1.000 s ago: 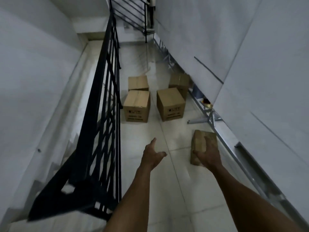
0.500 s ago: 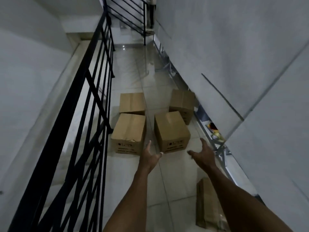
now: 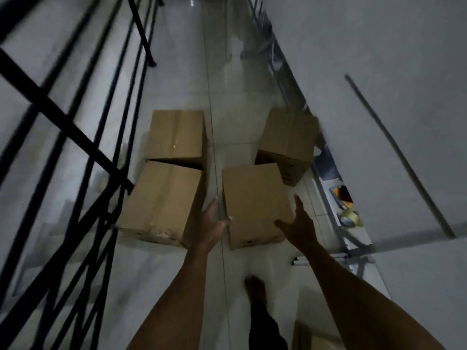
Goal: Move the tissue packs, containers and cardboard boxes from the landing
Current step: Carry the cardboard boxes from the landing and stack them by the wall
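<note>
Reaching in with both arms now, closing on the near-right box (image 3: 255, 203) from either side. Left hand (image 3: 212, 227) spreading wide, fingers splayed at the box's left edge, gripping nothing yet. Right hand (image 3: 298, 223) likewise spread, palm turning toward the box's right edge, nothing in it (contact too blurred to call either way). Sitting just left of that box, the near-left box (image 3: 161, 200); beyond that one, touching it, the far-left box (image 3: 177, 135); just behind the near-right box, the far-right box (image 3: 288, 142), tucked against the wall (image 3: 379, 72). Standing well left of the boxes, the black railing (image 3: 75, 135). Judging progress: four boxes sitting on the floor (image 3: 227, 84), none lifted, so plenty remaining. Spotting no tissue packs or containers for certain.
</note>
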Demonstrator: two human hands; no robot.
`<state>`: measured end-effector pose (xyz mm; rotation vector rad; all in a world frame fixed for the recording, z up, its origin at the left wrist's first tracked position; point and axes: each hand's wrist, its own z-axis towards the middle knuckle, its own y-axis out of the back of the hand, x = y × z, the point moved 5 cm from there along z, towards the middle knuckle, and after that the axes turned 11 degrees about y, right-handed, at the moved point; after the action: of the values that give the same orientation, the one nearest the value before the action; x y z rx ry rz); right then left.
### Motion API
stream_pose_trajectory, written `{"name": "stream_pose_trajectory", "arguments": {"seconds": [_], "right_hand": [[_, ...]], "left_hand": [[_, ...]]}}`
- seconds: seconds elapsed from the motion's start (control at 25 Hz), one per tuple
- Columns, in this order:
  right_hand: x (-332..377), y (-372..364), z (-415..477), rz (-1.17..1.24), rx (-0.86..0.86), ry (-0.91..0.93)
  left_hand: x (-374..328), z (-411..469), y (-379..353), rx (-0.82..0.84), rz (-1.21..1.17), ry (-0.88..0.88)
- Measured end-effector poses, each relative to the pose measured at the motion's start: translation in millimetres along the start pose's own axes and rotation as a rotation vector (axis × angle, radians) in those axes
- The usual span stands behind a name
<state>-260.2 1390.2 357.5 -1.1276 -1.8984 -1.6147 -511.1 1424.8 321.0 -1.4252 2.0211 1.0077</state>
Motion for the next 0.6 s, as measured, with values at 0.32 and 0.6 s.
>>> {"name": "stream_pose_trajectory", "arguments": {"seconds": [0.32, 0.6], "right_hand": [[-169.6, -71.9, 210.5, -0.053, 0.140, -0.078], [-256.9, -127.2, 296.3, -0.069, 0.190, -0.073]], "left_hand": [[82.6, 224.8, -101.0, -0.050, 0.050, 0.133], [117.5, 318.7, -133.4, -0.067, 0.085, 0.178]]}}
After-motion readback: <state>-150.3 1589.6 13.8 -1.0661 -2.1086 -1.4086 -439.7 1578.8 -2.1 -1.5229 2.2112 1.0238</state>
